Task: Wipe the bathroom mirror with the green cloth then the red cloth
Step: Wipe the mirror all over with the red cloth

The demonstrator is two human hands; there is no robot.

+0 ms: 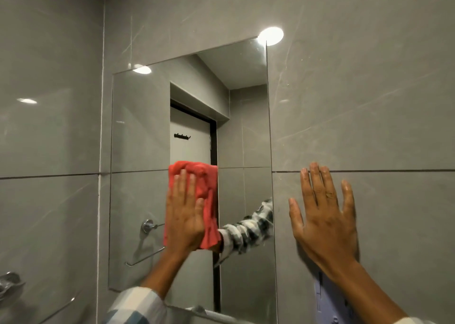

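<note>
1. On the lower middle of the mirror (147, 126), the red cloth (206, 188) lay pressed flat under the left hand (183, 215), fingers straight and close together.
2. The right hand (325, 220), fingers spread and holding nothing, braced on the wall tile (369, 102) beside the glass.
3. Even palm pressure and overlapping strokes would likely avoid streaks.
4. No green cloth was visible.

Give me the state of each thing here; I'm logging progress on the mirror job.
Red cloth: pressed flat on the glass under the left hand.
Mirror: being wiped, lower middle.
Right hand: empty, flat on the wall tile.
Green cloth: not in view.
</note>
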